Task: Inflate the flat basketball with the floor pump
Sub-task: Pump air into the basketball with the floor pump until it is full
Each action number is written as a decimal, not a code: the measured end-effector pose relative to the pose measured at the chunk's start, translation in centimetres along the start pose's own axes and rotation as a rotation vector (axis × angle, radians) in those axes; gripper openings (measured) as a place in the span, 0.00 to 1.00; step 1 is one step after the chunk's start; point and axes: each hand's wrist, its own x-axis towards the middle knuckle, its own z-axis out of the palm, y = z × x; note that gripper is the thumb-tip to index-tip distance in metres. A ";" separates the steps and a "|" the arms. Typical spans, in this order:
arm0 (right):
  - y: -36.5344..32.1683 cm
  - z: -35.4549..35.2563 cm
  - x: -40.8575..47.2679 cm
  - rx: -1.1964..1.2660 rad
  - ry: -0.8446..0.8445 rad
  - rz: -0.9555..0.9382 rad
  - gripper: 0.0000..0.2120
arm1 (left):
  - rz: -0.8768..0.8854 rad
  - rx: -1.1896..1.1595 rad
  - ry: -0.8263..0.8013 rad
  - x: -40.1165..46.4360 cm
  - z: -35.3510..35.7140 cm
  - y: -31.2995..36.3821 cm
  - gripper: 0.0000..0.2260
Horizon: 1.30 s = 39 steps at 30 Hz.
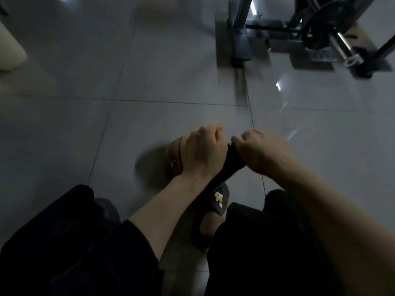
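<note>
An orange-brown basketball (172,161) lies on the grey tiled floor, mostly hidden behind my left hand (203,150). Both hands grip the black pump handle (232,161), fingers curled round it. My left hand holds its left end and my right hand (260,150) its right end. The black pump body runs down from the handle between my hands toward my foot. The pump's base and hose are hidden.
A black slipper (215,208) with a pale emblem is on my foot below the handle. My dark-clothed knees fill the bottom. Gym equipment with a weight plate (318,26) and steel bar stands at the far right, a grey frame post (239,39) left of it.
</note>
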 end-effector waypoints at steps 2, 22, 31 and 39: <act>-0.2 -0.6 -0.1 -0.079 -0.005 -0.059 0.13 | 0.024 -0.036 0.058 0.1 0.0 -0.1 0.10; 0.1 17.5 4.8 0.163 -0.122 0.277 0.12 | -0.185 0.078 -0.220 -3.8 9.9 -12.6 0.14; -1.4 8.9 1.6 0.257 -0.116 0.195 0.16 | -0.184 0.108 -0.154 -3.1 3.2 -6.5 0.17; -1.4 0.8 1.6 0.197 -0.007 0.137 0.11 | -0.152 0.029 0.064 0.3 0.0 -1.6 0.09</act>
